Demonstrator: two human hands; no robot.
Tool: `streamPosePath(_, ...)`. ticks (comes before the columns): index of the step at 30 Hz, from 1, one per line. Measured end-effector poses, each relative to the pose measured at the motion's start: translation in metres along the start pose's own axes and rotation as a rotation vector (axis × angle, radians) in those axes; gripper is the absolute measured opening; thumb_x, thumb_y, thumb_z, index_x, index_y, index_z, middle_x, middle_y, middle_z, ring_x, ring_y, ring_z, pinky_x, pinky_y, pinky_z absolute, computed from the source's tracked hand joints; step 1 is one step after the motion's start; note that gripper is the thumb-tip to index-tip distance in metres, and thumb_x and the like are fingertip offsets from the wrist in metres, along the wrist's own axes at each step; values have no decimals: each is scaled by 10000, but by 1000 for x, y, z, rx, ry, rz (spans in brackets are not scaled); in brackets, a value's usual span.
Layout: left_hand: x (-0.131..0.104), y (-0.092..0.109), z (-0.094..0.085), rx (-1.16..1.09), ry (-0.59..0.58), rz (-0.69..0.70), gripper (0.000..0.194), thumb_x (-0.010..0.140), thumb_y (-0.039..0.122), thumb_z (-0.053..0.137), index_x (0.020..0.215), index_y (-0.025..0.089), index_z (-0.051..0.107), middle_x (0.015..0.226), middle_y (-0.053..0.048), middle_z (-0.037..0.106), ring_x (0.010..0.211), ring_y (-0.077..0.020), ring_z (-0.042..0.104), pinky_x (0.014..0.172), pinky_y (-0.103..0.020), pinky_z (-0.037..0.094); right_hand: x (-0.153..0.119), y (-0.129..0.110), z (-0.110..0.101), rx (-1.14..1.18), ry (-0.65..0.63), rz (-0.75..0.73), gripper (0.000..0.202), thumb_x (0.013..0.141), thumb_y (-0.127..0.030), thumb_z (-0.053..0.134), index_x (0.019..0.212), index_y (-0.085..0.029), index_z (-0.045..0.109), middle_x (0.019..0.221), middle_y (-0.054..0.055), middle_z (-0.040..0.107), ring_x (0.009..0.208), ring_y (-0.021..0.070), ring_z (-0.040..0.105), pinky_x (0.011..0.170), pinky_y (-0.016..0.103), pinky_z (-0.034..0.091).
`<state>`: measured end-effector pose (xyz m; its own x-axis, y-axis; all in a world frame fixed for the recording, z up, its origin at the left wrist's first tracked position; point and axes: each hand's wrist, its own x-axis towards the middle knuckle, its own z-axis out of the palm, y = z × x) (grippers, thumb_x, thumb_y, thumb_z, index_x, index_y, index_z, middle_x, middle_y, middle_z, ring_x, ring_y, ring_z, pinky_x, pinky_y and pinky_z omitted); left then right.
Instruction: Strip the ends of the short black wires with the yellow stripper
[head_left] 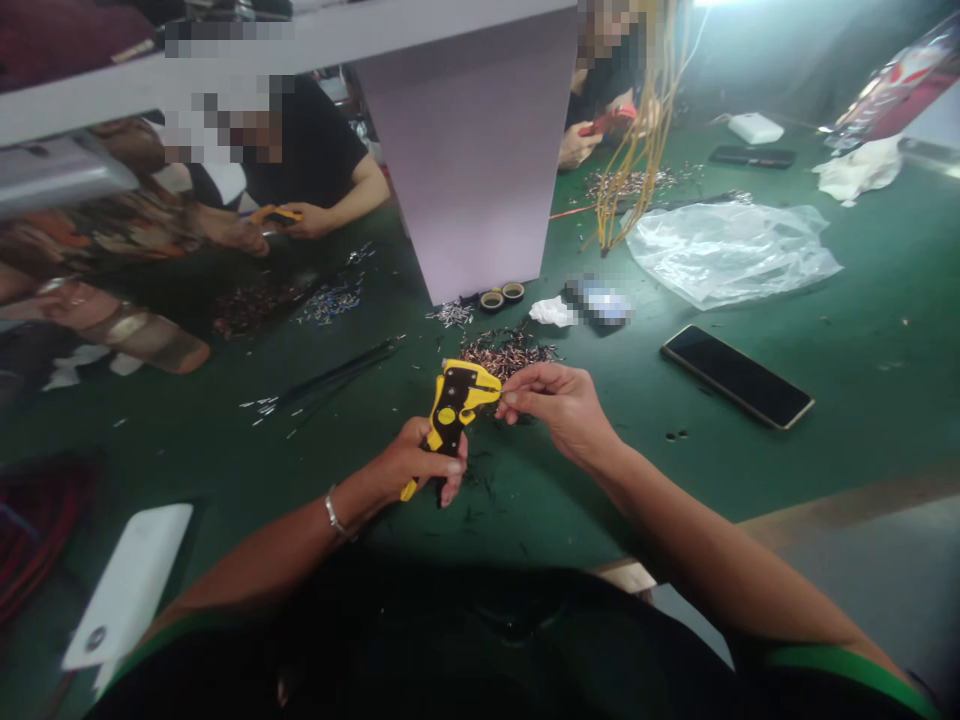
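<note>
My left hand (427, 462) is wrapped round the handles of a yellow and black wire stripper (448, 408), held tilted above the table with its jaws to the right. At those jaws, the thumb and fingertips of my right hand (559, 405) pinch a thin short wire (505, 393), mostly hidden by the fingers. Just behind lies a pile of short wires with copper-coloured ends (517, 352). Dark scraps (487, 485) are scattered on the green table below the stripper. Long black wires with pale tips (322, 378) lie to the left.
A dark phone (739, 375) lies right, near a clear plastic bag (731, 250). Two tape rolls (502, 296) sit before a pale upright panel (472, 170). A white power bank-like object (131, 585) is at lower left. Co-workers' hands (307, 218) hold tools across the table.
</note>
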<state>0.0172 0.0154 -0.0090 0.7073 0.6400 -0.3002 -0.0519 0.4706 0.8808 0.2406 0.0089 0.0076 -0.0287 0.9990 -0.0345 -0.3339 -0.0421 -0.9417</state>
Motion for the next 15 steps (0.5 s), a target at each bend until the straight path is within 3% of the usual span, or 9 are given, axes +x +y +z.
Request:
streamPosePath(6,0,-3,-2,-10,-11,5,206,695,210,780,783,125,615,495,3,633,374,-129,566,394,-235,487,0,0,1,14,-10,-9,62,633,-181,763,672,-192,717,599,13,723,515,138,633,580,326,530)
streamPosePath(11,2,4,0,-45,-72,89,220,673,165,752,858,99,653,669,-48,680,547,-170,637,542,-319,564,0,-2,1,7,10,-2,78,619,-196,773,667,-199,712,578,5,712,510,141,629,568,326,525)
streamPosePath(15,3,8,-3,-87,-47,159,270,671,120,701,936,92,655,726,-64,684,610,-200,655,607,-367,572,1,-1,1,4,20,-2,90,617,-201,777,662,-198,699,577,8,707,510,143,627,571,331,526)
